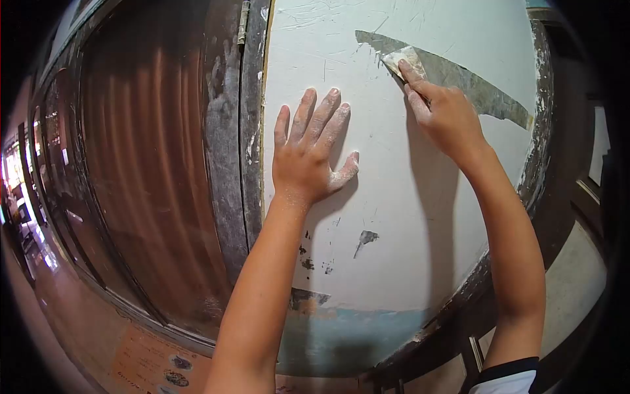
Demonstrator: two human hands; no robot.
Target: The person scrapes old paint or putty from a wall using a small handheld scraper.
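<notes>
My left hand (307,154) lies flat against a white painted panel (374,197), fingers spread and dusted with white powder. Higher up and to the right, my right hand (446,111) grips a scraper (408,62) whose blade is coated whitish. Its index finger presses along the blade, and the handle is mostly hidden in the hand. The blade rests at the lower edge of a long grey bare strip (489,95), where the white coat has a ragged border. Fine scratches mark the paint above.
A dark wooden frame (226,131) with a hinge (243,23) borders the panel's left, beside a brown curtain behind glass (147,164). Small bare patches (367,240) and a blue-green band (367,331) show lower down. An orange printed sheet (157,361) lies at bottom left.
</notes>
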